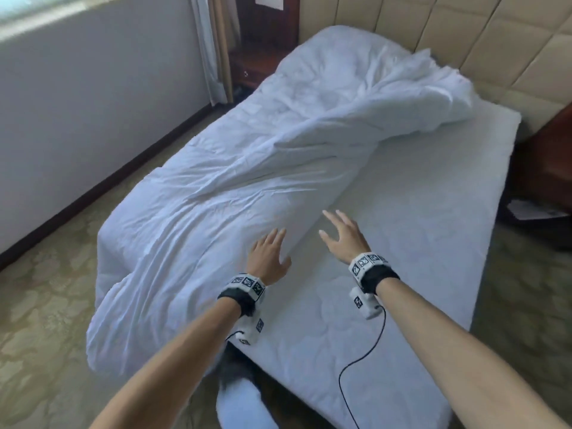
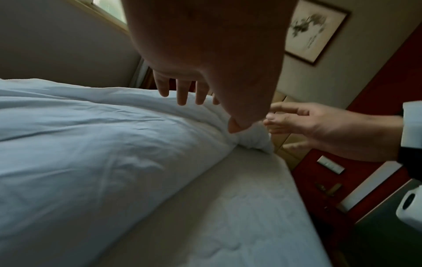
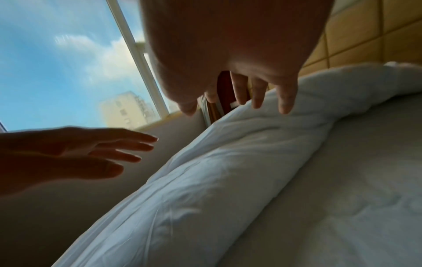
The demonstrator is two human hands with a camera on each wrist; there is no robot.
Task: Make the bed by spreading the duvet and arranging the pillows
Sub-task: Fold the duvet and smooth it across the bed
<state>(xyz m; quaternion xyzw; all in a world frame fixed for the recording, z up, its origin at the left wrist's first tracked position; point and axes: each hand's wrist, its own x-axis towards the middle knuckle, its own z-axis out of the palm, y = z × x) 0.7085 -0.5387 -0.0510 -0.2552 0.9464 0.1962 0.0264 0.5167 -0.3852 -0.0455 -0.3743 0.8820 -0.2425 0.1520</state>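
A white duvet (image 1: 247, 168) lies bunched along the left half of the bed, folded back on itself, with a crumpled heap near the headboard. The right half shows the bare white mattress cover (image 1: 418, 212). My left hand (image 1: 269, 252) hovers with straight, spread fingers just above the duvet's folded edge (image 2: 205, 126). My right hand (image 1: 340, 233) is open too, fingers spread, above the mattress cover right beside that edge (image 3: 262, 130). Neither hand holds anything. No pillow is clearly in view.
A padded beige headboard (image 1: 464, 35) stands behind the bed. A dark wooden nightstand (image 1: 250, 69) and curtains (image 1: 210, 51) are at the far left corner. The window wall (image 1: 93, 88) runs along the bed's left side with patterned carpet (image 1: 46, 289) between. A white bundle (image 1: 244, 407) lies on the floor at the foot.
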